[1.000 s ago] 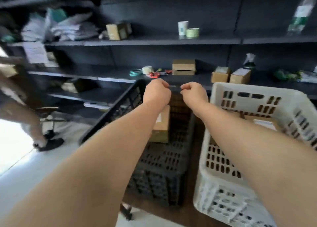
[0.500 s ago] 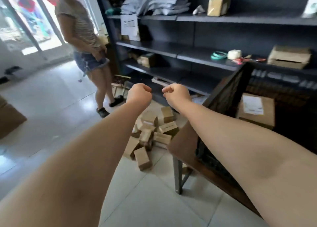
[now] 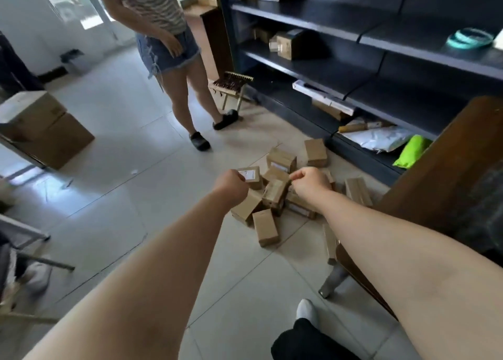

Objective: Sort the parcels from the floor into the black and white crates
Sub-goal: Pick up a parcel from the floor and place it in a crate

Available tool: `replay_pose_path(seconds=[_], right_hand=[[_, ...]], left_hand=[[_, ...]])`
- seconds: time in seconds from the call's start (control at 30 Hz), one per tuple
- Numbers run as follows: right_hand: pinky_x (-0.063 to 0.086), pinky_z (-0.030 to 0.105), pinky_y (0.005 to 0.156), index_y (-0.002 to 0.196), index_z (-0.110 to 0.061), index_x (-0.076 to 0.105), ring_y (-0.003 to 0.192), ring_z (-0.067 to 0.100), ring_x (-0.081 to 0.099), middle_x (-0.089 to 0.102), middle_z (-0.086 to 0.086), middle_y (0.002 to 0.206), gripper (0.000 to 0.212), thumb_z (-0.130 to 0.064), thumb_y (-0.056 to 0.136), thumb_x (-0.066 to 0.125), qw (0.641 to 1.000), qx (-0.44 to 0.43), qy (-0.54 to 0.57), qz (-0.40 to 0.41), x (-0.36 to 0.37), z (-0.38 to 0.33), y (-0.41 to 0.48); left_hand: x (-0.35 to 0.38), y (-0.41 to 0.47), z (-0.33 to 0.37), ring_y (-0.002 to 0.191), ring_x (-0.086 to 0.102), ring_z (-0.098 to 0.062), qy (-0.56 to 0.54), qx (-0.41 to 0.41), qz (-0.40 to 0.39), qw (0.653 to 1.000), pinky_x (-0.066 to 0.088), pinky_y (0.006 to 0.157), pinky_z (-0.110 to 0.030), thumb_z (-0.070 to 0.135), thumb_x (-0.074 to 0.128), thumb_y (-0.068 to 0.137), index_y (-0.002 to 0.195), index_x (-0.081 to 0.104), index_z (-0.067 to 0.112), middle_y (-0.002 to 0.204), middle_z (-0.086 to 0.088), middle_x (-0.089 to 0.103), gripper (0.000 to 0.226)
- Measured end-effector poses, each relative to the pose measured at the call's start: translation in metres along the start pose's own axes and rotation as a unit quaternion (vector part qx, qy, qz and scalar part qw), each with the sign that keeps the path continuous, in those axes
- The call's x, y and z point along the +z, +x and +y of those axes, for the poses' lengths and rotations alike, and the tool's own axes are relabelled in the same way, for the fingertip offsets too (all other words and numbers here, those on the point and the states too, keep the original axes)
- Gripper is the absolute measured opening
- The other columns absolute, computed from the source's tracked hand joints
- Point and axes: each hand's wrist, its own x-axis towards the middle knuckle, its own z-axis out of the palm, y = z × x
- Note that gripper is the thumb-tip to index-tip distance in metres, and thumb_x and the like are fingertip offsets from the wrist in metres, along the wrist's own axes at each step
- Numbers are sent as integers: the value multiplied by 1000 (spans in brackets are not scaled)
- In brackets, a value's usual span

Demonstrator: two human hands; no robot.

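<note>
The left hand (image 3: 231, 188) and the right hand (image 3: 310, 182) are both curled into fists with nothing in them, reaching out on bare forearms over the parcels (image 3: 265, 226); these are small rectangular boxes of brown cardboard, some with white labels, heaped loosely on glossy pale floor tiles (image 3: 122, 155), beside the dark shelving (image 3: 353, 68) and a brown wooden table (image 3: 435, 169).

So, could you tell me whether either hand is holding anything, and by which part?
Nothing is held: the left hand and the right hand are both curled into empty fists over the pile of boxes.
</note>
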Motion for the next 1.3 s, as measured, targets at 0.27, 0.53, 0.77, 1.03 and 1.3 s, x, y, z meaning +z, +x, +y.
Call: replay_pose_path(seconds=[0.27,0.53,0.77,1.03,1.3], right_hand=[[52,29,83,104,-22,74,107,31,61,67,7,117,31,-8,93,49,992,119,-11,29,8,-4,78],[51,40,98,81,-23,65,107,29,64,70,12,112,25,-4,92,52,984,168,65,-5,54,-18,159],[44,21,66,94,-19,69,89,16,66,73,4,100,15,-8,90,61,960,247,132,-22,116,-21,232],[45,25,71,96,-20,67,96,17,67,72,4,104,15,-9,92,59,917,350,191,-13,181,58,304],[42,28,73,105,-16,65,96,18,67,71,5,107,20,-7,94,51,883,409,231,-20,252,195,389]], left_hand=[[-11,91,5,108,63,-35,38,-17,-56,998,55,91,-44,6,45,94,122,56,5,115,-20,64,30],[-9,205,7,106,62,-32,99,29,-128,986,54,91,-41,4,46,93,120,58,2,116,-17,61,30],[5,315,-34,105,62,-32,106,-15,-222,969,54,87,-40,4,46,93,113,58,8,103,-14,60,24],[100,403,-93,111,61,-36,144,-100,-281,944,53,92,-41,9,50,93,127,54,2,122,-21,59,35],[258,496,-128,99,58,-25,163,-96,-261,947,52,85,-34,21,59,89,131,48,9,121,-9,58,45]])
